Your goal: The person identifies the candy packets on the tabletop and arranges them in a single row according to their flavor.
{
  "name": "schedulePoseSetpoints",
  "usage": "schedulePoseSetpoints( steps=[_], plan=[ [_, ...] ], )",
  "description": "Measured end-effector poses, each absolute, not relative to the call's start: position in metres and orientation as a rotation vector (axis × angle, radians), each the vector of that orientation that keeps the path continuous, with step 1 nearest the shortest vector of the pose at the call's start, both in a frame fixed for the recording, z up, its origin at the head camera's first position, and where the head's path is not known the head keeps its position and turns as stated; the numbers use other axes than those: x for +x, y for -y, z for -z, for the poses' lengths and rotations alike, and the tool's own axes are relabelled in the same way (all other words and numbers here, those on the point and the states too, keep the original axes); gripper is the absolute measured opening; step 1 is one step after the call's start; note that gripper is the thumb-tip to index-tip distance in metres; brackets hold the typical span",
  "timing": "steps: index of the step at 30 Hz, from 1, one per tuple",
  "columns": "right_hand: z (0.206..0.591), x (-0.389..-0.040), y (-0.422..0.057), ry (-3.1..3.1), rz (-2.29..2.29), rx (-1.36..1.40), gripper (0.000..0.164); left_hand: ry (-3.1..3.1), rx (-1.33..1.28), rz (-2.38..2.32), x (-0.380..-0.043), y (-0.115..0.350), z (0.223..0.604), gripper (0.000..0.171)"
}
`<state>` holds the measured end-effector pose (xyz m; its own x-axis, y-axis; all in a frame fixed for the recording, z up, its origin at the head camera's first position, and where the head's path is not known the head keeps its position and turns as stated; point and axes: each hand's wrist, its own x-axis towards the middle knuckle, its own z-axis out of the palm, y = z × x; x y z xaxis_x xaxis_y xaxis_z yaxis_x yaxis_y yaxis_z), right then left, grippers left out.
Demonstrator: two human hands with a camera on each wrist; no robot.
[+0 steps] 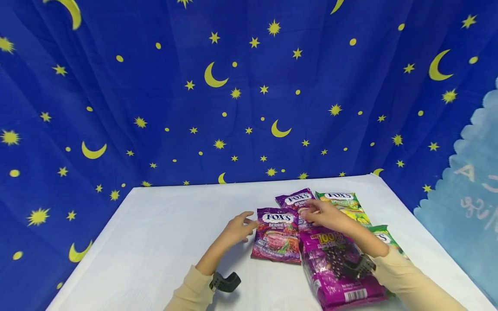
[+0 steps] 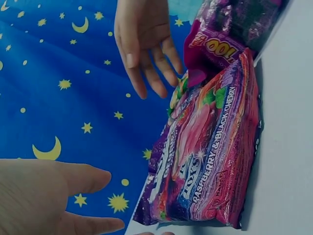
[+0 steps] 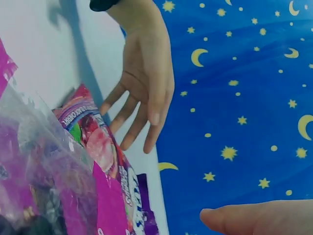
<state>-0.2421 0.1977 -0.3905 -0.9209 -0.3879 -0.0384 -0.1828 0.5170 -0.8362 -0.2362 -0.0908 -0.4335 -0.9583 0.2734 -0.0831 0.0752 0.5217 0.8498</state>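
A purple FOX'S Berries candy bag (image 1: 277, 242) lies face up on the white table. My left hand (image 1: 236, 229) hovers beside its left edge, fingers loosely spread and holding nothing. Behind it, a second purple FOX'S bag (image 1: 293, 199) is partly covered by my right hand (image 1: 327, 215), which is over it with relaxed fingers. In the left wrist view, the thumb and fingers of my left hand (image 2: 58, 196) are apart, with the berries bag (image 2: 205, 161) off to their right. Below my right forearm lies a large magenta LOT 100 candy bag (image 1: 330, 272).
A green FOX'S bag (image 1: 346, 203) lies at the back right of the table (image 1: 163, 242). Another green bag (image 1: 385, 234) sticks out from under the right forearm. Blue starry cloth (image 1: 249, 108) hangs behind, and a light blue panel (image 1: 474, 181) stands at the right.
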Motion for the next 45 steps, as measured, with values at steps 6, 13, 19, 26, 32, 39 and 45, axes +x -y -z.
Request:
schedulePoseSetpoints(
  steps=[6, 13, 19, 26, 32, 39, 45],
  plan=[
    [0.398, -0.247, -0.193, -2.395, 1.455, -0.37, 0.052, -2.417, 0.225, -1.517, -0.239, 0.092, 0.438, 0.055],
    [0.405, -0.253, -0.19, -2.278, 1.501, -0.261, 0.055, -2.253, 0.188, -1.658, -0.239, 0.091, 0.441, 0.056],
    [0.411, -0.26, -0.191, -2.051, 1.599, -0.187, 0.065, -2.206, 0.168, -1.675, -0.241, 0.091, 0.442, 0.055],
    [0.414, -0.263, -0.192, -1.97, 1.604, -0.214, 0.051, -2.227, 0.122, -1.651, -0.245, 0.091, 0.449, 0.051],
    [0.418, -0.263, -0.192, -1.943, 1.595, -0.269, 0.054, -2.225, 0.137, -1.637, -0.245, 0.09, 0.453, 0.046],
    [0.419, -0.263, -0.188, -1.923, 1.622, -0.292, 0.062, -2.244, 0.138, -1.662, -0.241, 0.089, 0.45, 0.045],
    [0.422, -0.262, -0.186, -1.869, 1.682, -0.293, 0.071, -2.237, 0.104, -1.706, -0.239, 0.088, 0.45, 0.041]
  ],
)
